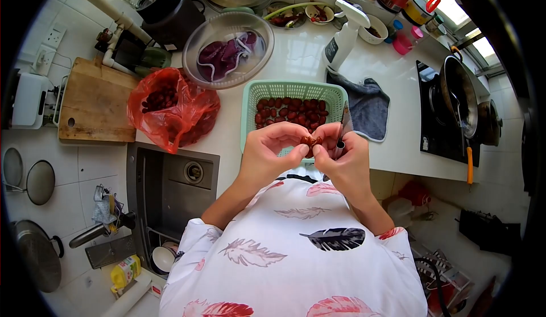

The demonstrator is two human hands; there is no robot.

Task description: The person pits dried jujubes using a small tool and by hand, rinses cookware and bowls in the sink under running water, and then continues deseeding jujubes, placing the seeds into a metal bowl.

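— Kitchen, viewed from above: white counter (296, 61), metal sink (170, 197) at left, black stove (427, 132) at right. On the stove?
— Wok (465, 95), orange-handled; dark pot (489, 121) just beside.
— Along the counter, left to right?
— Cutting board (96, 101), wooden. Red plastic bag (199, 112), mouth open, dark red dates visible inside. Clear bowl (259, 30), just beyond the bag, purple contents, kind not clear. Spray bottle (340, 44), white, upright. Grey cloth (369, 109), near the bottle's base.
— Basket (248, 112)?
— Pale green, perforated, in front of a white feather-print shirt (284, 231). Loose dates (290, 109) inside; near part hidden behind the hands.
— Left hand (272, 146)?
— Thumb and fingertips closed on one side of a single date (310, 140).
— Right hand (347, 155)?
— Thumb and forefinger pinching the other side of the same date. Also in the grip: knife (344, 115), blade pointing away from the shirt.
— Held date, place and condition?
— Above the basket's near side, between both sets of fingertips; apparently split.
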